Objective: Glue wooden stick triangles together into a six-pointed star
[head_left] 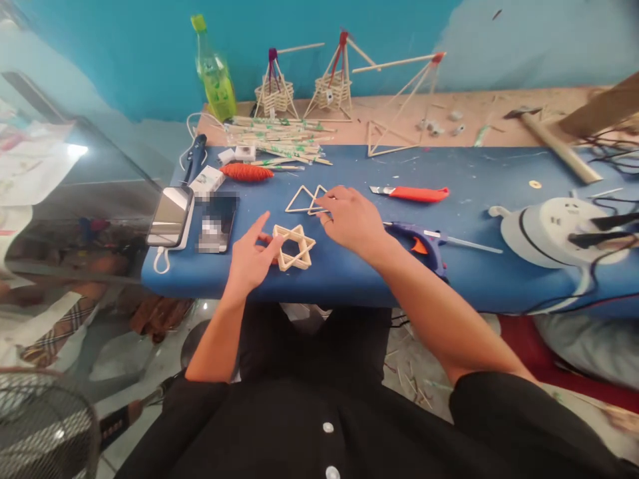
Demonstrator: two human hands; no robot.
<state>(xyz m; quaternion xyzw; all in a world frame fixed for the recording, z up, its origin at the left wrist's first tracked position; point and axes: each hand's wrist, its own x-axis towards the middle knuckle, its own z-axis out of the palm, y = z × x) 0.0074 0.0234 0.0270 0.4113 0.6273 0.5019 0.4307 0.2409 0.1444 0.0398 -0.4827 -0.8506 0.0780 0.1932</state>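
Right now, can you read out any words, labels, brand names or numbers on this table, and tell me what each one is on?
No text can be read.
Green bottle: label too blurred.
White box: print too small.
Phone screen: blurred out.
Chopstick wrappers: green marks, illegible.

Left hand [249, 256] was held open, fingers extended; right hand [352, 216] was laid palm-down, fingers curled, forearms converging.
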